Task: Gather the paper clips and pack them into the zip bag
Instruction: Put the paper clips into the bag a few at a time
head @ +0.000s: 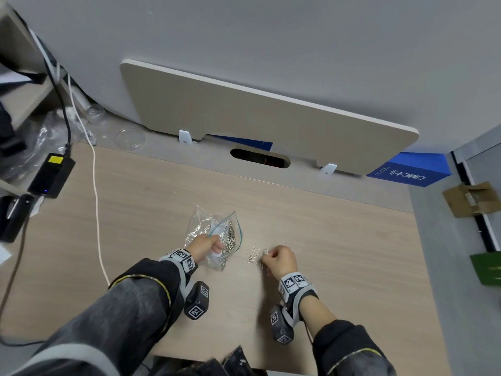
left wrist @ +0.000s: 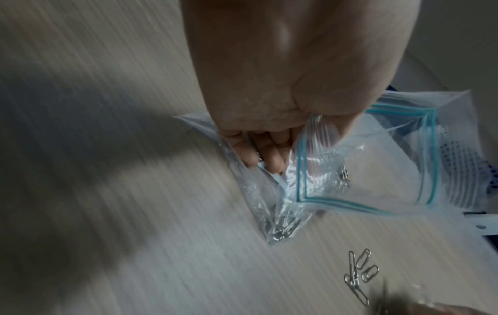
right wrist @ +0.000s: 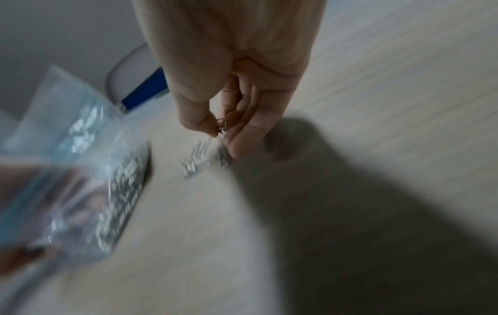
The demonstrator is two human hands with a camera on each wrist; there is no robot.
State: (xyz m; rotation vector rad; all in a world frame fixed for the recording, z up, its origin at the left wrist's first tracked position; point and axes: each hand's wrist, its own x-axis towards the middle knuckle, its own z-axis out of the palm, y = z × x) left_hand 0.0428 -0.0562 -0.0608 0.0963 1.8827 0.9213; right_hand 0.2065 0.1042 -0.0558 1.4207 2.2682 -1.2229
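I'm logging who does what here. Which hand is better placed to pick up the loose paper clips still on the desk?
Right. The right hand already pinches a clip and hovers beside the loose paper clips on the desk. The left hand is busy gripping the zip bag by its open mouth.

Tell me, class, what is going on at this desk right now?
A person is packing paper clips into a clear zip bag on a wooden desk. The left hand grips the bag at its open mouth; many clips already lie inside. The right hand pinches a paper clip just above the desk. A few loose clips lie on the desk between the hands, not yet packed.
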